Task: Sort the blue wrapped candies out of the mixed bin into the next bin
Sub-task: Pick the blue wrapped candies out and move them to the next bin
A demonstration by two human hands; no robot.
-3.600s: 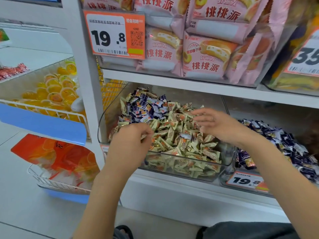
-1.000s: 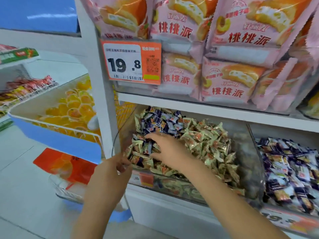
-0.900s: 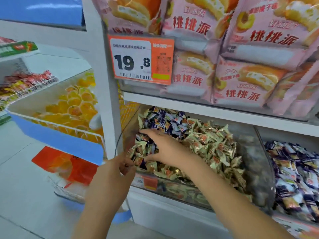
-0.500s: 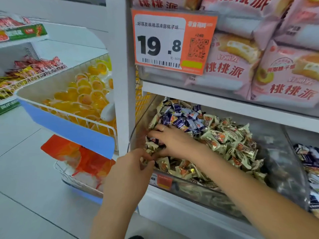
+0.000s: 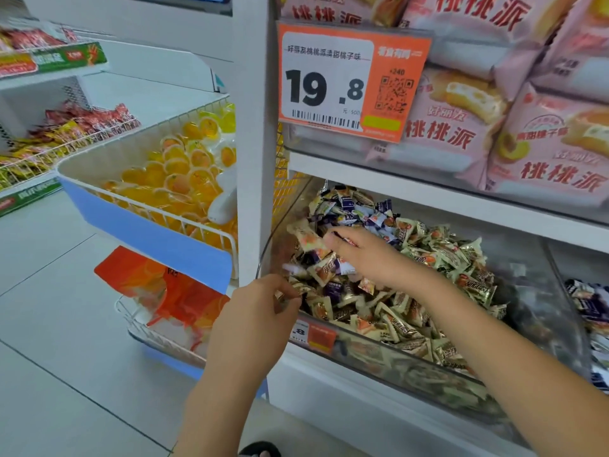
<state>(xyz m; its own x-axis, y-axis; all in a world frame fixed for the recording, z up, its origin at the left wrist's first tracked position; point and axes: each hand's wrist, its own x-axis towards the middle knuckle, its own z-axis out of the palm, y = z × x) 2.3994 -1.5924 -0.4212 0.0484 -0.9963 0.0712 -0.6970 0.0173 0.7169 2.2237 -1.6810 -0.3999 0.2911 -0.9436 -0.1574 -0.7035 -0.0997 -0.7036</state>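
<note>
Blue candies (image 5: 356,212) heaped, axes mixed; right hand (image 5: 365,258) fingers pinch one; left hand (image 5: 260,311) curled, grip unclear.

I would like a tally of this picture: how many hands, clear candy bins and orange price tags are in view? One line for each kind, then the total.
hands: 2, the left hand pinching a candy, and the right hand
clear candy bins: 2, the mixed bin and the next bin
orange price tags: 2, the large tag and the small tag
Total: 6
</note>
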